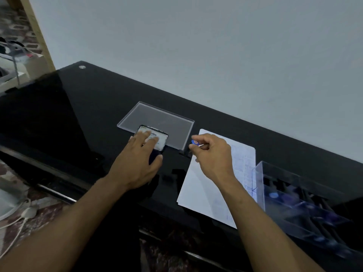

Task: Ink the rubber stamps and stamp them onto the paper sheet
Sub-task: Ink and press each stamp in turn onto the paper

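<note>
The task looks well begun, not finished: the paper (198, 185), at four o'clock from the pad, carries faint bluish marks along its right side, too blurred to read as stamp prints. At its far left corner, the right hand (214, 156) pinches a small blue-capped stamp (195, 142) just off the sheet. At nine o'clock from it, the left hand (137, 163) lies with fingers straight on the ink pad (155, 141), whose labelled lid seems closed. So inking probably comes next.
</note>
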The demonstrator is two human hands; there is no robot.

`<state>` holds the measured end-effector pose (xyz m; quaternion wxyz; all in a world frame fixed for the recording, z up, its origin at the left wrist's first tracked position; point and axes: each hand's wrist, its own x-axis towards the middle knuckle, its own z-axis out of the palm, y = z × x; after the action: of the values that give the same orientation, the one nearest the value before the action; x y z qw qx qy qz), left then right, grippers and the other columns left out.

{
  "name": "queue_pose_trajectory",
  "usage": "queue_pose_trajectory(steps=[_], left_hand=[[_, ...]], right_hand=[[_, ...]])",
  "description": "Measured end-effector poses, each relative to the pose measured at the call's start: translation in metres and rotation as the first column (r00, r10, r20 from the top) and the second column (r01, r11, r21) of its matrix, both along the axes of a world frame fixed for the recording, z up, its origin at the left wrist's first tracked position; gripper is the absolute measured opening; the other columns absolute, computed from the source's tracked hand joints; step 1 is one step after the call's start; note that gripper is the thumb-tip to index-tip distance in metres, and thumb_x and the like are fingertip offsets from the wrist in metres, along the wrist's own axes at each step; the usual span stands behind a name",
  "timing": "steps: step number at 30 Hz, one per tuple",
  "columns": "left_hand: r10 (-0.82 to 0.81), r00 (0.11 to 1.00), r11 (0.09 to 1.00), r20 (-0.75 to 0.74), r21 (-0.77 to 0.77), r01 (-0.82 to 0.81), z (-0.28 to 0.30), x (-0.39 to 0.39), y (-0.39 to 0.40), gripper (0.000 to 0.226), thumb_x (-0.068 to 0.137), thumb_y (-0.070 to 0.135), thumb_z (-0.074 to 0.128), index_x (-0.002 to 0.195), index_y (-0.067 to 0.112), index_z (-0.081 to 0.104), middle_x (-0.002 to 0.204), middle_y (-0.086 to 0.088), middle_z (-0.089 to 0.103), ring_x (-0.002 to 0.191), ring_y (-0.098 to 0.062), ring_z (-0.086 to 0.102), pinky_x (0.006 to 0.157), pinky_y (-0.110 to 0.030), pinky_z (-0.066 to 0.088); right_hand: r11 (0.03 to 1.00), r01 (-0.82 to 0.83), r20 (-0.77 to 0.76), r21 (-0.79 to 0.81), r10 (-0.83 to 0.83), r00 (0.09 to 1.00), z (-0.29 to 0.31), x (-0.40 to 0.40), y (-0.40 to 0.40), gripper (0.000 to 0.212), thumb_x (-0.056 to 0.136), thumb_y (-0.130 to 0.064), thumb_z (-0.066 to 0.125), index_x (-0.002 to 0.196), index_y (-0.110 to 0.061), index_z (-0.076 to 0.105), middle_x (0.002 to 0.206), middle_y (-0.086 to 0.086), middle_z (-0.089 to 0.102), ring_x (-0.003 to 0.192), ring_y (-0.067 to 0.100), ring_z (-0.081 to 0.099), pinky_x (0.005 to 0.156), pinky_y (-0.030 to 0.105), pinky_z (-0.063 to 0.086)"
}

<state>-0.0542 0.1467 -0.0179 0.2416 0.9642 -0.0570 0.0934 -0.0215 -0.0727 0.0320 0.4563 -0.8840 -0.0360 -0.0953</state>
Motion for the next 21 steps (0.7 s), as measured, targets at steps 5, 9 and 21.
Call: queue_pose_trajectory(steps=[5,9,21], left_hand=[[-0.103,0.995,0.994,-0.017,-0.031,0.102,0.004,0.015,-0.054,0.062,0.099,0.048,0.048,0.155,0.025,0.031,0.166,0.000,0.017,0.154,-0.018,0.006,0.123,-0.042,0.021],[-0.165,0.986,0.986,-0.027,-0.032,0.164,0.003,0.032,-0.088,0.062,0.099,0.047,0.047,0.155,0.024,0.031,0.167,-0.001,0.017,0.155,-0.019,0.004,0.125,-0.043,0.015],[-0.194,0.975,0.980,-0.110,0.026,0.198,-0.015,0.095,-0.143,0.062,0.101,0.051,0.041,0.156,0.026,0.028,0.168,0.004,0.009,0.155,-0.018,-0.002,0.121,-0.044,0.019]], right_hand=[[0.992,0.122,-0.006,0.020,-0.122,0.993,-0.003,0.007,-0.054,0.020,0.085,-0.018,0.076,0.104,-0.022,0.075,0.105,-0.006,0.070,0.084,0.013,0.069,0.076,0.039,0.061],[0.985,0.169,-0.013,0.028,-0.169,0.986,0.000,0.014,-0.089,0.025,0.084,-0.013,0.075,0.106,-0.023,0.074,0.099,-0.005,0.071,0.080,0.010,0.069,0.076,0.038,0.061],[0.978,0.180,0.084,-0.104,-0.172,0.982,-0.002,0.061,-0.136,0.025,0.086,-0.019,0.075,0.111,-0.019,0.073,0.104,-0.005,0.067,0.090,0.011,0.067,0.081,0.034,0.059]])
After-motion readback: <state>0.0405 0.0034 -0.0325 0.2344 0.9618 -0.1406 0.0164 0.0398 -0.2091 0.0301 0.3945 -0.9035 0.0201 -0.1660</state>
